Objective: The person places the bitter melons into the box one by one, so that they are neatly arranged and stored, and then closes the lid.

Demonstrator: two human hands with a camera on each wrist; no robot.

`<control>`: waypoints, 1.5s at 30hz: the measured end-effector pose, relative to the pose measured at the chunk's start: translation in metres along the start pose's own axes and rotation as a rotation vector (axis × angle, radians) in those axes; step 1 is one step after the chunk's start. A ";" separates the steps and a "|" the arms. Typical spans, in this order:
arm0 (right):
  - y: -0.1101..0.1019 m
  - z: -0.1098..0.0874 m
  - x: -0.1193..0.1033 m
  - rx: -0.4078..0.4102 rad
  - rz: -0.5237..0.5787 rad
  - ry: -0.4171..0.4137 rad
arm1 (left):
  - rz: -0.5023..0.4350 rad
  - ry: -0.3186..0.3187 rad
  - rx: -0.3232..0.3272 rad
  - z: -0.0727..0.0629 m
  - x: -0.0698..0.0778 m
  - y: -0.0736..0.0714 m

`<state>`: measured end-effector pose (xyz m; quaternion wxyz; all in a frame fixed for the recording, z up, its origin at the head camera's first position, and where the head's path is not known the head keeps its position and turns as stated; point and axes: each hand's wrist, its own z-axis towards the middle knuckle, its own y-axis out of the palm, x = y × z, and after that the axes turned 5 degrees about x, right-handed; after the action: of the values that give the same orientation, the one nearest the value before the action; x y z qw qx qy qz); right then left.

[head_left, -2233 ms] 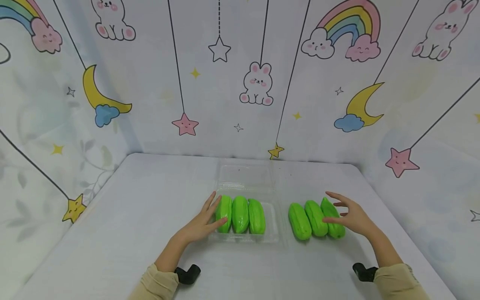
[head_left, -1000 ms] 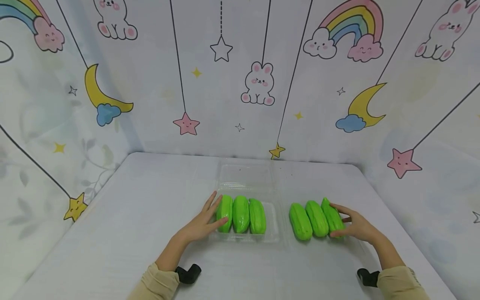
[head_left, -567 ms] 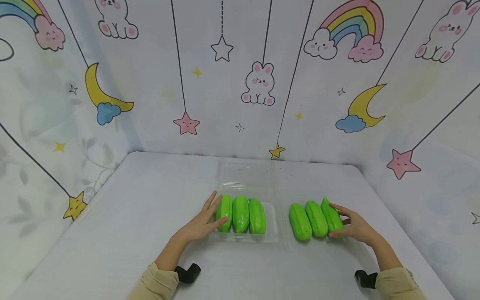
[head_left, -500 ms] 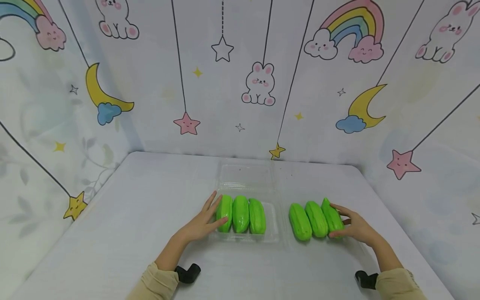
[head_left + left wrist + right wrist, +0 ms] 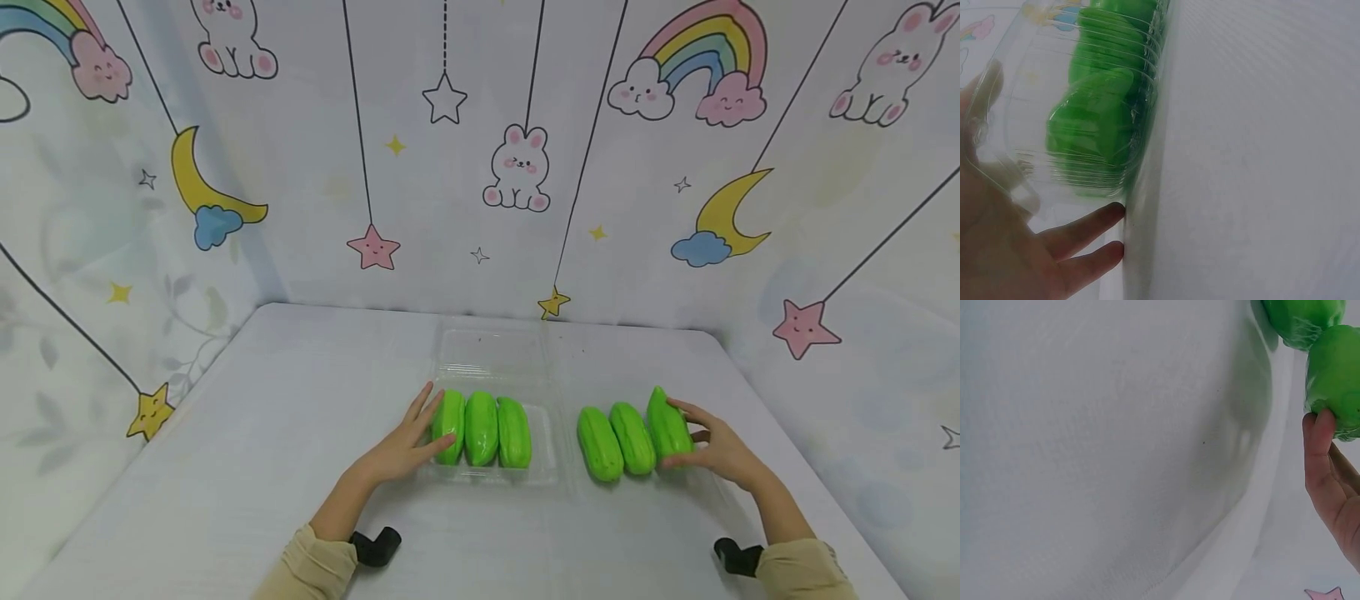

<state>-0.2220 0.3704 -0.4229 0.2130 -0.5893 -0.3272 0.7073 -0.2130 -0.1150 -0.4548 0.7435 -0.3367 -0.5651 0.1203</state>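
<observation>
A clear plastic clamshell box [image 5: 546, 442] holds a row of three bright green, oblong, ridged vegetable-like pieces [image 5: 482, 429]. My left hand [image 5: 405, 446] rests against the box's left side, fingers spread; in the left wrist view two fingertips [image 5: 1113, 212] lie low by its wall. Right of the box, two similar green pieces [image 5: 600, 443] [image 5: 632, 438] lie side by side on the table. My right hand [image 5: 720, 446] grips a third green piece [image 5: 667, 425] between thumb and fingers, tilted beside them. In the right wrist view this held piece [image 5: 1338, 375] appears above the table surface.
The box's clear lid [image 5: 491, 348] lies folded back behind it. White cloth covers the table [image 5: 315, 367], and a patterned curtain [image 5: 300, 167] stands along its back and sides. A black device [image 5: 377, 548] shows at each wrist.
My right hand closed in on the rightmost green piece, took hold of it, and has now raised its far end slightly. The left hand stays at the box.
</observation>
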 end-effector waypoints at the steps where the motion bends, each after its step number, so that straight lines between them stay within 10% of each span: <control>1: 0.000 0.000 0.000 0.004 0.005 -0.002 | -0.001 -0.002 -0.001 0.000 0.000 0.000; 45: 0.057 0.033 -0.089 -0.046 0.120 -0.034 | -0.002 -0.006 -0.001 0.000 0.002 -0.001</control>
<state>-0.2304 0.2622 -0.3986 0.1512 -0.6006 -0.3112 0.7209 -0.2128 -0.1146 -0.4527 0.7419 -0.3361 -0.5676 0.1205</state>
